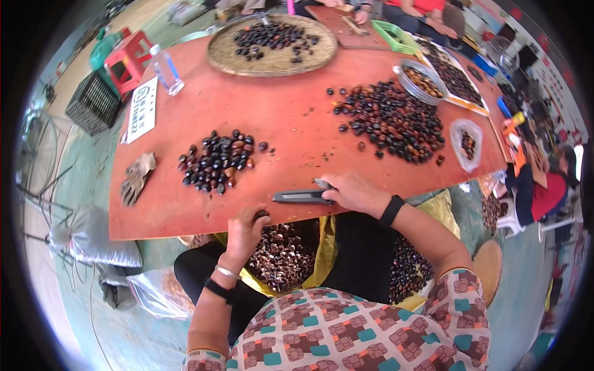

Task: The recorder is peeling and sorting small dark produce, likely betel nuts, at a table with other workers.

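Note:
My left hand (242, 234) is at the table's near edge, pinching a dark nut (261, 214) between thumb and fingers. My right hand (355, 191) is to its right, over the tabletop. Its fingers close on a small metal tool (320, 182), mostly hidden by the hand. Just below those fingers lies a grey and black utility knife (299, 196), its right end touching or very near the hand. Ahead on the left is a small pile of glossy dark nuts (220, 160); a larger pile (394, 121) spreads to the right.
A yellow-edged sack of shells (283, 257) sits below the table edge (171, 233). A work glove (138, 178), plastic bottle (166, 69), woven tray (222, 55), metal bowl (406, 83) and plastic bag (466, 155) rest on the table. Other people's hands (361, 17) are across it.

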`<state>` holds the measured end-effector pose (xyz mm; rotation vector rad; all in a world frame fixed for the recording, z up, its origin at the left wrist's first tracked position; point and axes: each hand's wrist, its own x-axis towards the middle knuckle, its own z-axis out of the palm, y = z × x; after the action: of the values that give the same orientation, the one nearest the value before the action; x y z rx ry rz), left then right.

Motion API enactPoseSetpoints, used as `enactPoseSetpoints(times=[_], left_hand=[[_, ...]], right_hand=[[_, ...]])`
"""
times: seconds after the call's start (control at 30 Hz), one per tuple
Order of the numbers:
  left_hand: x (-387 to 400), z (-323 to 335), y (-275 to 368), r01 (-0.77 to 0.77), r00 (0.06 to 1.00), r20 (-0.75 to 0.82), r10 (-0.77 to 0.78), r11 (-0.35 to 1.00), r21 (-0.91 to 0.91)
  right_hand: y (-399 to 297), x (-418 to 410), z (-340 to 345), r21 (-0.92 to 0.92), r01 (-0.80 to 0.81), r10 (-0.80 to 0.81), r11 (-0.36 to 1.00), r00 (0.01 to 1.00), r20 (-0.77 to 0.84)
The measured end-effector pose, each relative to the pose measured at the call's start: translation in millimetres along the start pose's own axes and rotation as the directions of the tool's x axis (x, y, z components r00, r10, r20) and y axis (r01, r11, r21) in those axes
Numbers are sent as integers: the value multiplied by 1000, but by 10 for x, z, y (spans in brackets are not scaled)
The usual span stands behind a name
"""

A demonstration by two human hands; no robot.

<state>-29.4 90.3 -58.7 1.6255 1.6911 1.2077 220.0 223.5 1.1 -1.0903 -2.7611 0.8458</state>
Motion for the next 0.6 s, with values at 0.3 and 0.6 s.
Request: enactPoseSetpoints(times=[0.3,0.6], left_hand=[[151,-94,-119,-13,1000,11,11,975,222],[222,-168,-148,120,991,43,-124,988,94]], right_hand=[[-24,414,164,-55,143,-141,988,989,47],[-263,386,237,161,302,-305,940,952,-6]])
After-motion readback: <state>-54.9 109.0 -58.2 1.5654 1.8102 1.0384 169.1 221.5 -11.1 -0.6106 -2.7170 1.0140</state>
